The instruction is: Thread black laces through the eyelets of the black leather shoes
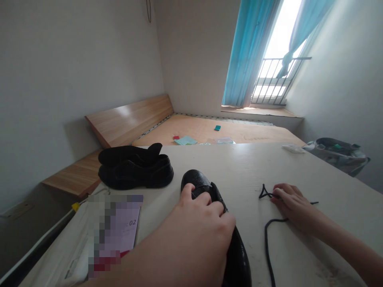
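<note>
At the lower left of the frame sits a purple screen (128,235), partly blurred, a ":02" legible on it. Just above, left of centre, a spare black shoe (136,175) rests on the white table (248,163), toe pointing left; the dark shape along its top is hard to make out. On to the lower middle, and here's the action: the left hand (206,215) clasps the black shoe (196,177), fingers curled over its upper, the toe poking out beyond them and the rest running down to the bottom edge. Blue curtains (247,52) hang at the upper right. Below them, right of centre, the right hand (289,199) pinches a black lace (267,247), one small loop standing out left of the fingertips, a long strand trailing to the bottom edge. Over at the right edge, a grey bag (353,159) stands beyond the tabletop.
</note>
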The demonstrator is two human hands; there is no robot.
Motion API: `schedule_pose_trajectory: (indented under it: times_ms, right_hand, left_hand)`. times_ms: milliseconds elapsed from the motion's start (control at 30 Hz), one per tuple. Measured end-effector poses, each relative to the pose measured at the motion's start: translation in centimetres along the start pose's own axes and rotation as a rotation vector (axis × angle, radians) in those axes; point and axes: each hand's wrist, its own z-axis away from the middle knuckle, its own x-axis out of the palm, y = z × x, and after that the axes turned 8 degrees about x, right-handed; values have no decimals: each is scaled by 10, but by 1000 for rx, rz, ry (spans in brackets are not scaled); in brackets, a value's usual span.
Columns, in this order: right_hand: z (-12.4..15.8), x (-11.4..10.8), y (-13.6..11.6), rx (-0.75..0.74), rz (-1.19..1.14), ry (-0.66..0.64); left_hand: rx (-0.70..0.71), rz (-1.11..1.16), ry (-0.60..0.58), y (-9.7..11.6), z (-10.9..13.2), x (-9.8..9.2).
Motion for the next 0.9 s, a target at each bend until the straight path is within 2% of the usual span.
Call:
schedule_pose_trajectory:
  times_ms: [67, 167, 233, 333, 400, 467, 533, 633, 767, 833, 900]
  right_hand:
    - [-3, -8, -35, -35, -99, -73]
    - [-9, -32, -101, -67, -314, -201]
    - [-11, -52, -151, -118, -768, -325]
    - [-12, -74, -220, -238, -1168, -441]
    - [-13, -82, -254, -226, -1413, -504]
    - [-16, -85, -276, -167, -1585, -506]
    - [-24, -86, -283, -97, -1695, -452]
    - [-46, -85, -267, -17, -1753, -335]
    - [-91, -81, -218, -14, -1624, -108]
    - [-114, -76, -192, 7, -1490, -11]
    - [-133, -66, -170, 27, -1439, 25]
  left_hand:
    - [-43, 16, 158, -4, 3, -7]
    - [-114, 140, 377, -14, 6, -15]
    - [-167, 298, 453, -21, 7, -18]
    - [-189, 565, 490, -29, 5, -19]
    - [-150, 723, 487, -31, 3, -19]
    - [-110, 823, 422, -31, 1, -19]
    - [-102, 872, 367, -32, 2, -22]
    - [-122, 905, 449, -35, 12, -29]
    - [-212, 825, 581, -41, 33, -45]
    - [-218, 835, 705, -43, 41, -54]
    - [-156, 927, 855, -46, 46, -62]
